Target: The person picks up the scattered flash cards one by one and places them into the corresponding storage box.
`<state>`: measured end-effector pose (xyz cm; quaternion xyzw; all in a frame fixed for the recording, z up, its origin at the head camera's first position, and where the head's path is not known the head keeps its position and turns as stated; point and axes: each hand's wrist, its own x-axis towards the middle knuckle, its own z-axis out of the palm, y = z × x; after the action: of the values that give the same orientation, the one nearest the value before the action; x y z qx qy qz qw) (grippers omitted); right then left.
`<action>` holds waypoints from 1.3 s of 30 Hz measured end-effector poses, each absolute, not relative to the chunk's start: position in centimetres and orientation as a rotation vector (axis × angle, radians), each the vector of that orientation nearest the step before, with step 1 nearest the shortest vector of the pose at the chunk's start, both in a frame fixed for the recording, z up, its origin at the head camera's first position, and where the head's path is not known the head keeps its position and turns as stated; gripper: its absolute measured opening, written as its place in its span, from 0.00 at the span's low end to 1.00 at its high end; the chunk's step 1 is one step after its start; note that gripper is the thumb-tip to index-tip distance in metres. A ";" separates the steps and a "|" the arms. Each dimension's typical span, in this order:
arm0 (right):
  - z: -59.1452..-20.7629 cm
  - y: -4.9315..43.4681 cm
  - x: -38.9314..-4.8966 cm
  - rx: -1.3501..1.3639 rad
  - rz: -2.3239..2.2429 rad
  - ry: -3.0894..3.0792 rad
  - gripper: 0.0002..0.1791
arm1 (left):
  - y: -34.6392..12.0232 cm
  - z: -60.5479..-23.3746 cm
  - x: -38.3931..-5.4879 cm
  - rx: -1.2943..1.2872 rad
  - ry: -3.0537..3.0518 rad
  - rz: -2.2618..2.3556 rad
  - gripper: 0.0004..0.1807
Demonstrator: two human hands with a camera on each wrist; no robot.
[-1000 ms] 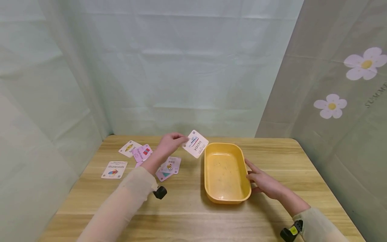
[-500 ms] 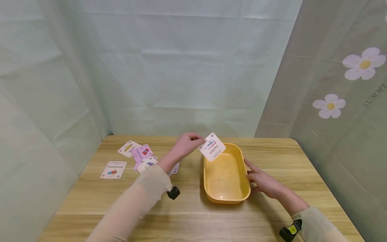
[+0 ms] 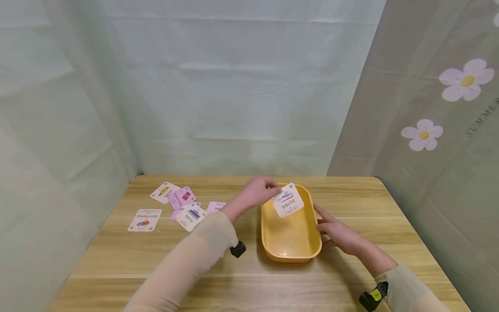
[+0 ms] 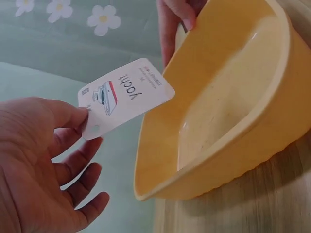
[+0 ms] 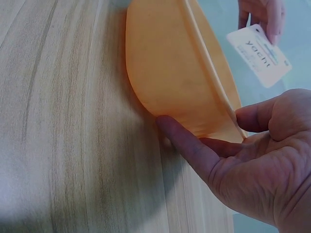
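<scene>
Between thumb and fingertip, my left hand (image 3: 257, 191) pinches a white flashcard (image 3: 289, 203) by its corner. The card reads "yacht" and carries a boat picture; it hangs tilted over the far part of a yellow plastic bin (image 3: 292, 258). In the left wrist view, the other fingers of that hand are spread below the card (image 4: 129, 97). My right hand (image 3: 345, 236) holds the bin's right side. In the right wrist view its thumb is at the rim, while the fingers (image 5: 187, 145) lie against the outer wall.
Left on the wooden table (image 3: 241, 290) lie more flashcards: a spaceship card (image 3: 144, 220), a boat card (image 3: 161, 192), a pink English book card (image 3: 182, 198) and a ferry card (image 3: 191, 216), some overlapping. Cloth curtains (image 3: 241, 95) stand behind and beside the table.
My left hand has carried the yacht card to the right and slightly down, from beside the bin to over it. The ferry card has come into sight. The right hand stays on the bin.
</scene>
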<state>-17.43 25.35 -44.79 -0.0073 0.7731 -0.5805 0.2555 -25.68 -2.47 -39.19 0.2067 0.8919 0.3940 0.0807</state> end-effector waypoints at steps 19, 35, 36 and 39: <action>-44.9 25.2 -17.3 -0.005 -1.591 2.087 0.41 | 2.1 -41.2 -25.3 0.894 2.763 0.383 0.14; -44.9 25.4 -17.7 -0.033 -1.586 2.089 0.41 | 3.5 -42.1 -25.4 0.767 2.755 0.364 0.18; -44.9 25.4 -17.7 -0.026 -1.589 2.088 0.41 | 3.6 -42.1 -25.4 0.757 2.755 0.371 0.18; -44.9 25.4 -17.6 -0.029 -1.589 2.084 0.41 | 3.8 -42.3 -25.3 0.750 2.770 0.374 0.19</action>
<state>-17.63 25.40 -44.92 -0.0107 0.7684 -0.5858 0.2572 -25.29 3.82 -42.32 0.2570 0.9499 0.1281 0.1233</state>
